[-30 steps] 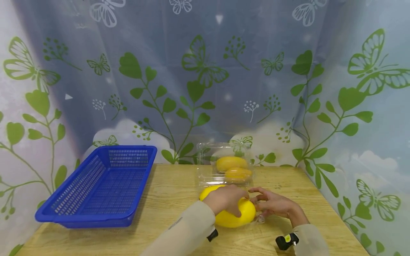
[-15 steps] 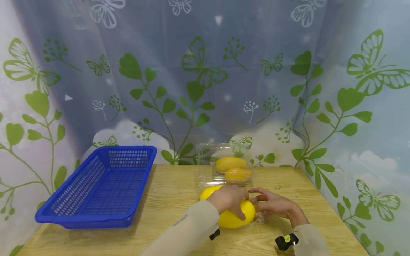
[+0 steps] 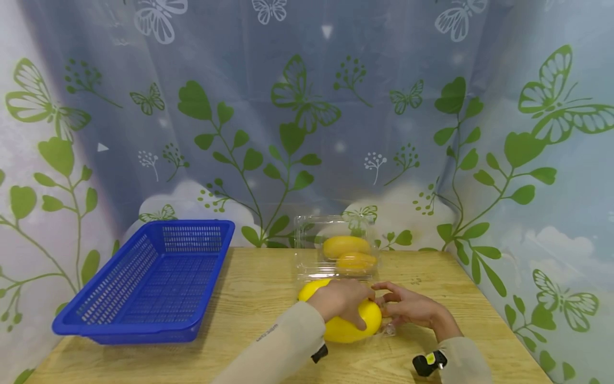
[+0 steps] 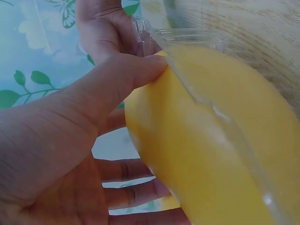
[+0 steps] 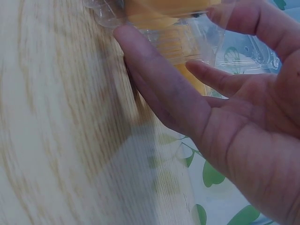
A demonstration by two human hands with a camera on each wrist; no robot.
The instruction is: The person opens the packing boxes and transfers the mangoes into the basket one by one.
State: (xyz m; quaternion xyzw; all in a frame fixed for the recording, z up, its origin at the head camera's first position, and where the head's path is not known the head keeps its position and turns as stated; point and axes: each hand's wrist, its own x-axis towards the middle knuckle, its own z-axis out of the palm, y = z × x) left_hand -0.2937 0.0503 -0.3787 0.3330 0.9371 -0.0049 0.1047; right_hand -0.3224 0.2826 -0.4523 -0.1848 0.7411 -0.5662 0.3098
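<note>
A large yellow fruit [image 3: 352, 328] [image 4: 211, 154] lies in the near part of a clear plastic clamshell box [image 3: 303, 266] [image 4: 187, 35] [image 5: 197, 37] on the wooden table. My left hand [image 3: 342, 301] [image 4: 70, 140] grips the fruit from above, thumb and fingers curled round it. To its right, my right hand [image 3: 410, 308] [image 5: 225, 126] holds the box's near corner, thumb on one side of the plastic wall and fingers on the other. Two more yellow-orange fruits [image 3: 346, 247] sit in the far part of the box.
A blue plastic basket [image 3: 144, 320] stands on the table's left half, with nothing in it. The wooden table [image 3: 259, 288] ends at a curtain with leaf and butterfly prints close behind the box and along the right edge.
</note>
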